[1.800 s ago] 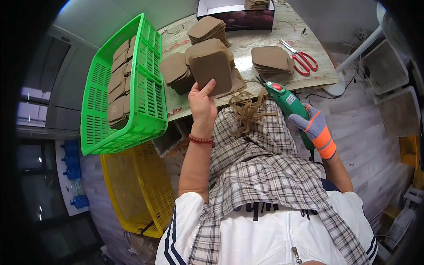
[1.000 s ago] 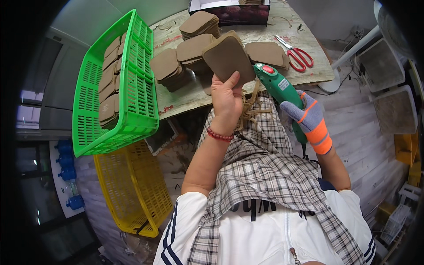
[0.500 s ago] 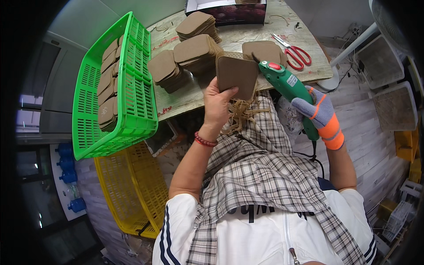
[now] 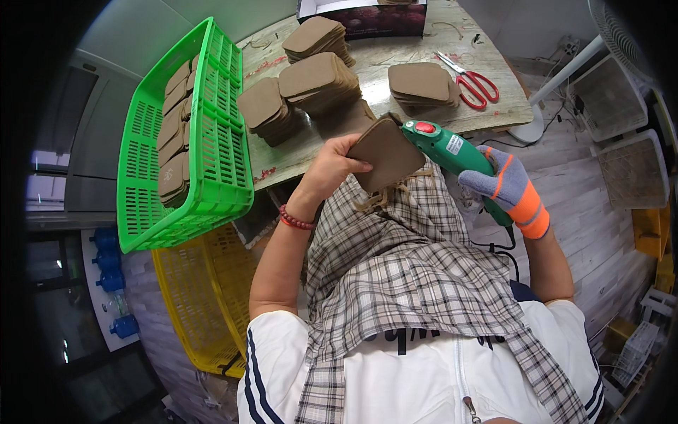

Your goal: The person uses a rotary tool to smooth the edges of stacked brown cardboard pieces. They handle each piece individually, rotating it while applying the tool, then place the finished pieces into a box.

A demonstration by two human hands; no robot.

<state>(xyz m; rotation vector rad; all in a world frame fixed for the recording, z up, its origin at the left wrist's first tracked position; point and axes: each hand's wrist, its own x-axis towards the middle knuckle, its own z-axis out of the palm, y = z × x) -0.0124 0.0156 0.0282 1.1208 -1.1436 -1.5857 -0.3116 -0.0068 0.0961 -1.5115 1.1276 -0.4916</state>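
Observation:
My left hand (image 4: 328, 173), bare with a red bead bracelet at the wrist, pinches a brown pad (image 4: 388, 157) with rounded corners by its left edge. The pad is tilted over my lap, just off the table's near edge. A grey and orange glove covers my right hand (image 4: 503, 185), which is wrapped round a green corded power tool with a red button (image 4: 446, 146). The tool's front end meets the pad's upper right edge; its tip is hard to make out there. Tan trimmed strips (image 4: 381, 198) hang under the pad, partly hidden by it.
Stacks of brown pads (image 4: 314, 76) stand on the worn table (image 4: 388, 49), with another stack (image 4: 421, 83) beside red-handled scissors (image 4: 474, 85). A green crate (image 4: 240, 177) of pads is at the left, above a yellow crate (image 4: 191, 304). An open box (image 4: 364, 22) sits at the back.
The pad in my left hand has turned clockwise and come down toward my lap. My left forearm has shifted left, and the tool's front has moved slightly left and down.

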